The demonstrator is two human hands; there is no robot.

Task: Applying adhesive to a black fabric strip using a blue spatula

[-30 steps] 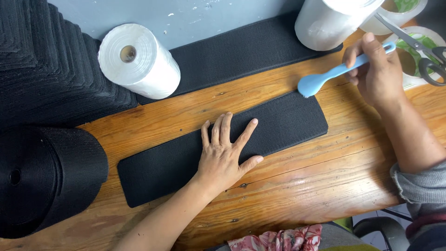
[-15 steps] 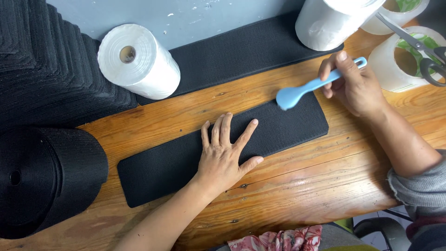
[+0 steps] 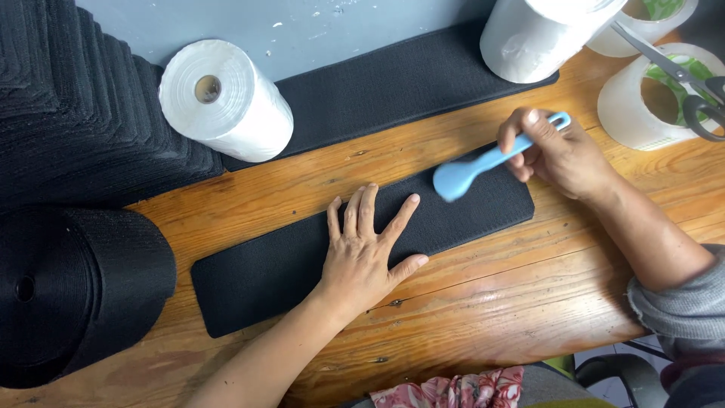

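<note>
The left hand (image 3: 362,253) lies flat, fingers spread wide and holding nothing, pressing down on a long black strip (image 3: 302,257) that rests on the wooden table (image 3: 483,302). The strip runs out from under this palm both toward the person's left and toward the right hand (image 3: 563,155). That right hand's grip is closed around the handle of a light blue spatula (image 3: 476,168), whose rounded blade points toward the left hand and sits over the strip's right end, just beyond the left fingertips; the blade is blurred, so whether it touches the strip cannot be told. Past the right hand stands a white roll (image 3: 540,34), with scissors (image 3: 680,75) resting on a tape roll (image 3: 657,102) to its outer side. Beyond the left hand, a second white roll (image 3: 226,102) lies beside a stack of black strips (image 3: 75,113). A large black roll (image 3: 75,287) sits far to the left.
</note>
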